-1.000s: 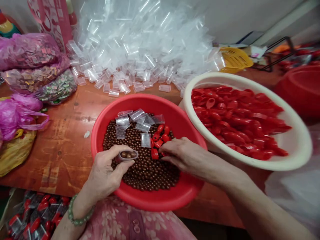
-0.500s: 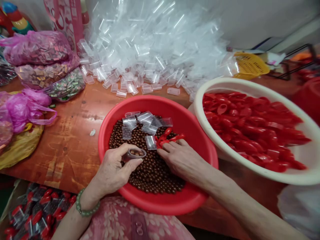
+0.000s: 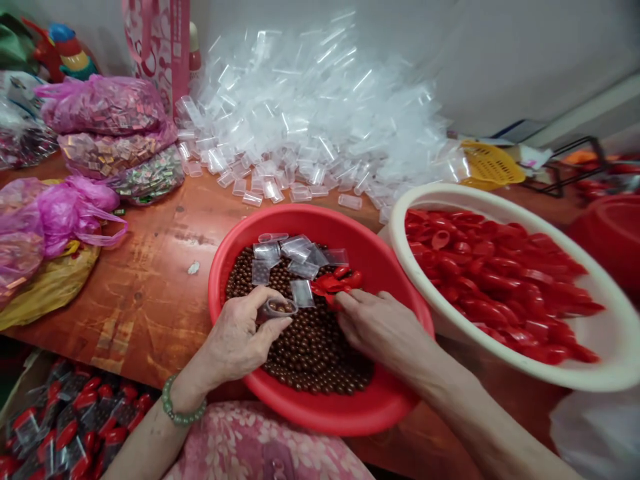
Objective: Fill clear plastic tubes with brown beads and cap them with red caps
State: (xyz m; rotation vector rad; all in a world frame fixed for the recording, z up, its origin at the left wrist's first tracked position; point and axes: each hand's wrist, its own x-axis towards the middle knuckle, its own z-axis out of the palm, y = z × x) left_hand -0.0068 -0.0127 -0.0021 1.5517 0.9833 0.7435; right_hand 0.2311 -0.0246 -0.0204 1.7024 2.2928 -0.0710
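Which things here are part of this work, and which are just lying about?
Seem part: left hand, right hand, clear sleeves, brown beads, red caps, red basin, white basin.

Seem lying about: yellow perforated basket, pink patterned bag, tied magenta bag.

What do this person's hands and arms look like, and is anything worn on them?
Both the left hand and right hand are gloveless, and no sleeves show. A bracelet of round green beads circles the left wrist; nothing shows on the right wrist.

The brown table (image 3: 165,267) bears a red basin (image 3: 340,413), clear tubes (image 3: 310,140), bags (image 3: 107,107).
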